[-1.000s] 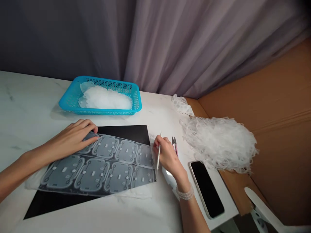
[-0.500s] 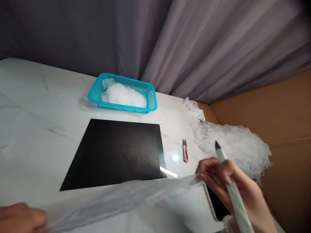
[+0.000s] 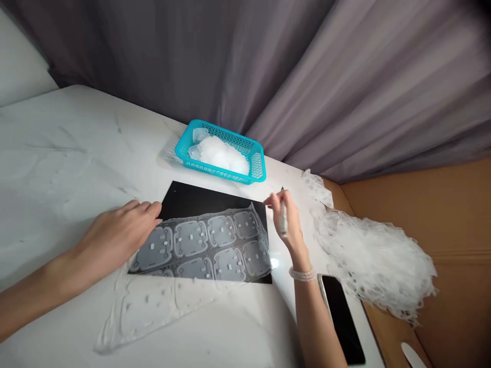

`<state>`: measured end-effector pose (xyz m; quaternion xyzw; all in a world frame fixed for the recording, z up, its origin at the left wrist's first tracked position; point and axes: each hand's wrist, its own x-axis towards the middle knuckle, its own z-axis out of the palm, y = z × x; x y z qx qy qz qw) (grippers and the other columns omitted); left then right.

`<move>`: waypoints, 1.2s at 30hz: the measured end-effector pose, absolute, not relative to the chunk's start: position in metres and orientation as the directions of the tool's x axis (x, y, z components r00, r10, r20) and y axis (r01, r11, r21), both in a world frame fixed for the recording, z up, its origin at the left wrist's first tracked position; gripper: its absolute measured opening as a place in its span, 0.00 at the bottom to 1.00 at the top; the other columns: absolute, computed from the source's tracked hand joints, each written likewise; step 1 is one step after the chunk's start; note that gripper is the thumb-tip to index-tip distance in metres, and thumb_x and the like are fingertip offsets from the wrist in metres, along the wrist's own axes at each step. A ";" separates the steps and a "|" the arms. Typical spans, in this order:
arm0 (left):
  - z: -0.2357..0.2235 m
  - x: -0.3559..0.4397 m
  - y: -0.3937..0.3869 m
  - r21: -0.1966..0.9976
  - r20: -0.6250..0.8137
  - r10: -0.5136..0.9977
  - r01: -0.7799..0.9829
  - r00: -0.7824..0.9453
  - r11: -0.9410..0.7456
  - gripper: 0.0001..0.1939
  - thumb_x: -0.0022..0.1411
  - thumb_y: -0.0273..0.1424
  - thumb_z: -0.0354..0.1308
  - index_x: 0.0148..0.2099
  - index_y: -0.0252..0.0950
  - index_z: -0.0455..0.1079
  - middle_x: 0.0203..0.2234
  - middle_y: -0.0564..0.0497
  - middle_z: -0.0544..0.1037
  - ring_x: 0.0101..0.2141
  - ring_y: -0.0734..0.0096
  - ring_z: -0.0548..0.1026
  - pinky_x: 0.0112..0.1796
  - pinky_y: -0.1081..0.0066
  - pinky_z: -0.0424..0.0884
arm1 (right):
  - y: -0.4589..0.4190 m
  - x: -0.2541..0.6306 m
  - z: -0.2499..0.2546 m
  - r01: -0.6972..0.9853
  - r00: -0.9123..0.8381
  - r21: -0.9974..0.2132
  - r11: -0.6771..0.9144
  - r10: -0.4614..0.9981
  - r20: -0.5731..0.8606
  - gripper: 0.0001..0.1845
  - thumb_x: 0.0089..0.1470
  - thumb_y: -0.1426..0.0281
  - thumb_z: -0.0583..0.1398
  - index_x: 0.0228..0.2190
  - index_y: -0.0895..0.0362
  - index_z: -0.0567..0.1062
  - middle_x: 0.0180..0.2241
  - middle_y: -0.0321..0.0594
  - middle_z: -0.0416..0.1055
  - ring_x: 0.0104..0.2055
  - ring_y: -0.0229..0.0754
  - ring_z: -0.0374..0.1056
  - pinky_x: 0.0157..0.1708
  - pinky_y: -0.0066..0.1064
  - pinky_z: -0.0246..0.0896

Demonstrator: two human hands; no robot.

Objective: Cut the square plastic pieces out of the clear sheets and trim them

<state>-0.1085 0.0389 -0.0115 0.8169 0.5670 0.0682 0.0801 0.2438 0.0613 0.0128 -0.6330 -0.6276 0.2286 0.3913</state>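
A clear silicone sheet (image 3: 203, 243) moulded with rounded rectangular pieces lies across a black mat (image 3: 199, 202) on the white table, its lower left part hanging off the mat. My left hand (image 3: 115, 235) rests flat on the sheet's left end, fingers stretched out. My right hand (image 3: 286, 220) is at the sheet's right edge, closed round a thin white pen-like tool (image 3: 283, 217) held upright.
A blue basket (image 3: 222, 153) with clear pieces stands behind the mat. A heap of white leftover webbing (image 3: 376, 255) lies on the right beside a cardboard wall (image 3: 441, 214). A black phone (image 3: 339, 317) lies near my right forearm. Grey curtain at the back.
The sheet, lifted off the mat half a second ago, lies on the black mat again. My left hand is back on its left end and my right hand has moved to its right edge.
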 end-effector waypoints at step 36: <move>-0.058 0.003 0.053 0.117 0.314 0.451 0.437 0.836 -0.892 0.23 0.71 0.39 0.48 0.58 0.26 0.67 0.59 0.33 0.70 0.60 0.49 0.68 0.59 0.55 0.61 | -0.024 0.166 -0.015 0.877 -0.014 -0.466 0.113 0.978 0.209 0.12 0.65 0.76 0.51 0.43 0.57 0.73 0.36 0.46 0.75 0.37 0.45 0.74 0.37 0.37 0.71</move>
